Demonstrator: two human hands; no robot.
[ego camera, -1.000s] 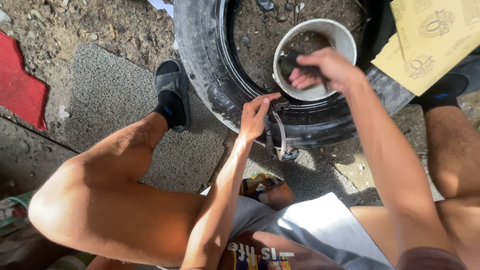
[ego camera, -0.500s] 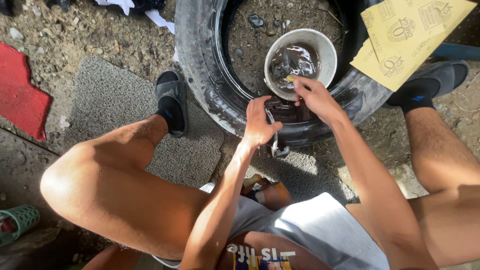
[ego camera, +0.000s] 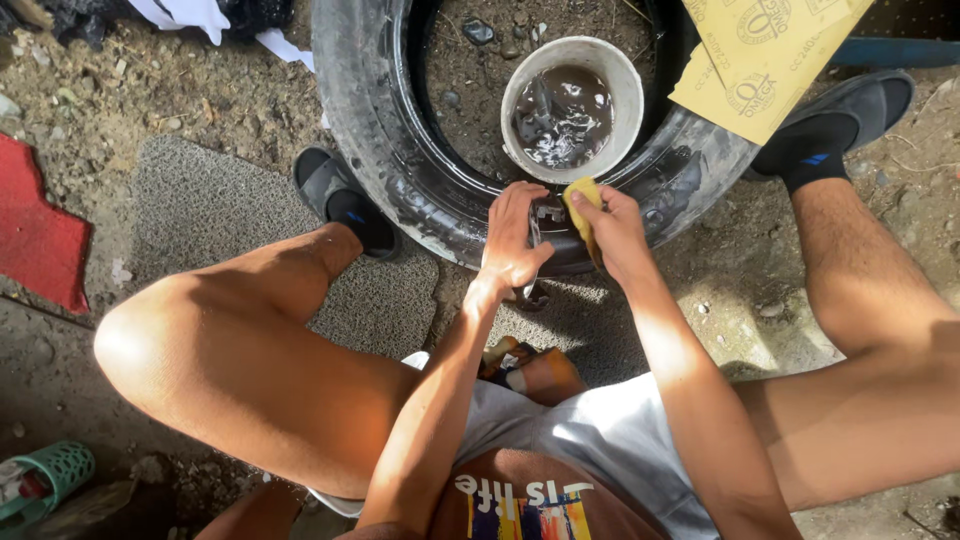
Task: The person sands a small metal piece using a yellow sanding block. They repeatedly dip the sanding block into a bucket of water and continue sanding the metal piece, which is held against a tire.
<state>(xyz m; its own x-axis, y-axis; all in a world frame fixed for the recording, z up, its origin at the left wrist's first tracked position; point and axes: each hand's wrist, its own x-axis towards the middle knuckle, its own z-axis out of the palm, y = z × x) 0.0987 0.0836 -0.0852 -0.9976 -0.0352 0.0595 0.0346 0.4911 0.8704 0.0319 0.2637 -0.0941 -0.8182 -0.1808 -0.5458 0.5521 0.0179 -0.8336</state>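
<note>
Partly hidden under left hand (ego camera: 512,235): dark part (perhaps tubing) (ego camera: 533,222).

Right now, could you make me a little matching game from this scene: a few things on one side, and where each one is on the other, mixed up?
Things:
1. white bucket
2. yellow pad
3. sandpaper sheets
4. red mat

Places:
A. on the ground at the far left
B. inside the tyre ring
C. on the tyre, upper right
D. in the right hand

Pairs: 1-B, 2-D, 3-C, 4-A
</note>
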